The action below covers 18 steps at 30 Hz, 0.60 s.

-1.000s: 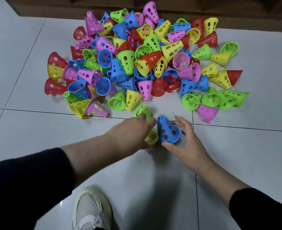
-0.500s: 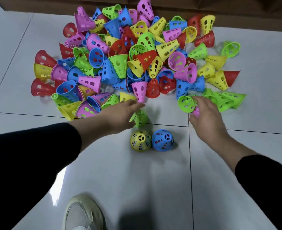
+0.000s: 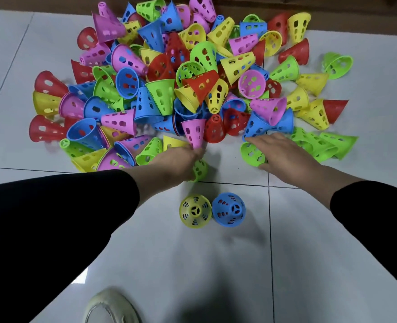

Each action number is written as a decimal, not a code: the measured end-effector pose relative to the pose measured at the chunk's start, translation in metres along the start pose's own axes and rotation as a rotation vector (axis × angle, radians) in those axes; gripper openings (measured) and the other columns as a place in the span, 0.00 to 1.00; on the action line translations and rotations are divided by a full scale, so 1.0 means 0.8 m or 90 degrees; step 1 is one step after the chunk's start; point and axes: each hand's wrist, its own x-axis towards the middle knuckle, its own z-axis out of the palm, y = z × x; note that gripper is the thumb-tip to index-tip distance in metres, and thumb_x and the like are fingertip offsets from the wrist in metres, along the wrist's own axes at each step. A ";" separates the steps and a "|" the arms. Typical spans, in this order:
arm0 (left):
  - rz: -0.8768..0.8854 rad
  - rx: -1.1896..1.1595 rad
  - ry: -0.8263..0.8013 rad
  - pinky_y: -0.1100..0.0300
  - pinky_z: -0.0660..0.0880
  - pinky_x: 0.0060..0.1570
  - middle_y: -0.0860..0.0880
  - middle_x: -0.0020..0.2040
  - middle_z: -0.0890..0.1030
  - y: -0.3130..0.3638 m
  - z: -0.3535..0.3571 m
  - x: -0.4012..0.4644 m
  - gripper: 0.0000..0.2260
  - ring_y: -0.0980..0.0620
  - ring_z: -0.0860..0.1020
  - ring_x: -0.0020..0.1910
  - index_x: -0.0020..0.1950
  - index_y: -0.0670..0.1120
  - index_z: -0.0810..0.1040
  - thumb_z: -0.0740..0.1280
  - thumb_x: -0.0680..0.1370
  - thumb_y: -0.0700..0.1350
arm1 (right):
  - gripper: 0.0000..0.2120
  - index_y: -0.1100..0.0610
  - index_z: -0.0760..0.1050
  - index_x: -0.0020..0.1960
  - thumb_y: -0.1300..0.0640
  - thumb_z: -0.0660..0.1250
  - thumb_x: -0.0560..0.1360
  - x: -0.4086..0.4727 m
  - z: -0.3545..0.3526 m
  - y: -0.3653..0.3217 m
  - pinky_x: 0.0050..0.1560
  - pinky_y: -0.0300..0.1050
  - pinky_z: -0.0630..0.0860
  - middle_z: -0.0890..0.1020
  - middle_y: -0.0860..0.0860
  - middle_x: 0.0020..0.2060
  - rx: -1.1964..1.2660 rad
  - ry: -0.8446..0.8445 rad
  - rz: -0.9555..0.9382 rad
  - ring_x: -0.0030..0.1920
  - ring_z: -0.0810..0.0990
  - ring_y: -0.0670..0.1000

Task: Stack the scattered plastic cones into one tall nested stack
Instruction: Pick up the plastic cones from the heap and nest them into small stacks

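Reaching into cone pile (image 3: pixel 188 85) at far side of tiled floor (image 3: pixel 332 229): left hand (image 3: pixel 172 165) over small green cone (image 3: pixel 200 170), finger state cannot tell. Right hand (image 3: pixel 284 155) fingers spread flat, touching green cone (image 3: pixel 252 153). Yellow cone (image 3: pixel 195 211) and blue cone (image 3: pixel 228 209) upright, touching, near floor middle.

No text, label, brand, number or sign can be read anywhere in this view.
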 end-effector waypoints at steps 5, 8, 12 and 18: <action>-0.038 -0.152 0.076 0.54 0.75 0.47 0.46 0.55 0.80 -0.007 -0.010 -0.009 0.25 0.44 0.78 0.52 0.67 0.48 0.72 0.75 0.73 0.50 | 0.41 0.51 0.58 0.79 0.48 0.75 0.72 0.002 0.000 0.006 0.69 0.54 0.66 0.69 0.51 0.72 -0.015 -0.031 -0.047 0.70 0.66 0.56; -0.048 -0.228 0.125 0.54 0.76 0.47 0.47 0.54 0.81 -0.003 -0.024 -0.029 0.24 0.45 0.79 0.50 0.64 0.48 0.73 0.76 0.72 0.53 | 0.40 0.51 0.59 0.78 0.48 0.74 0.72 -0.003 0.005 -0.003 0.66 0.55 0.65 0.70 0.50 0.70 -0.091 -0.021 -0.028 0.68 0.67 0.56; -0.030 -0.249 0.148 0.50 0.78 0.50 0.48 0.56 0.82 -0.001 -0.051 -0.073 0.27 0.46 0.80 0.52 0.66 0.50 0.74 0.76 0.71 0.54 | 0.36 0.52 0.62 0.74 0.48 0.75 0.70 -0.007 0.009 -0.027 0.59 0.51 0.69 0.76 0.53 0.63 0.022 -0.033 0.039 0.63 0.74 0.56; 0.054 -0.156 0.134 0.57 0.77 0.47 0.53 0.56 0.80 0.018 -0.112 -0.144 0.25 0.53 0.78 0.48 0.64 0.52 0.73 0.77 0.70 0.54 | 0.39 0.43 0.61 0.76 0.42 0.75 0.70 -0.037 -0.061 -0.061 0.61 0.45 0.69 0.69 0.47 0.71 0.261 0.043 0.051 0.69 0.70 0.49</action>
